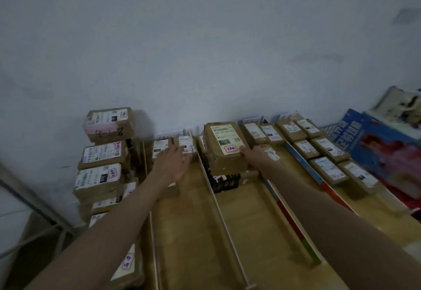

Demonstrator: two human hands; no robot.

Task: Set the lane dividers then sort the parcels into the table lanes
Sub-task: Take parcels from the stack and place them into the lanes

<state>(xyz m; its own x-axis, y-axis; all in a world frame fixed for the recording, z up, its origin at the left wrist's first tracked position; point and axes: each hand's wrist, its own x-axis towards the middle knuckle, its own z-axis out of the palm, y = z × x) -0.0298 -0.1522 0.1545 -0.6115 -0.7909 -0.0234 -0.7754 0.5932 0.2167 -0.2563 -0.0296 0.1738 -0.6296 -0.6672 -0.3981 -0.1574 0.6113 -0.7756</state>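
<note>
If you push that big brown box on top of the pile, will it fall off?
Maybe. The big box sits high on a pile, hanging past the black parcel below, so a shove could tip it. It looks stiff: taped cardboard with straight edges. The right hand steadies its corner.

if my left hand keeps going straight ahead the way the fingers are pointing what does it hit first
Probably the small labelled parcels at the far end of that lane: your left hand is open, its fingertips already at or over them. Behind them are white cards against the wall. Depth is unclear, so contact can't be confirmed.
</note>
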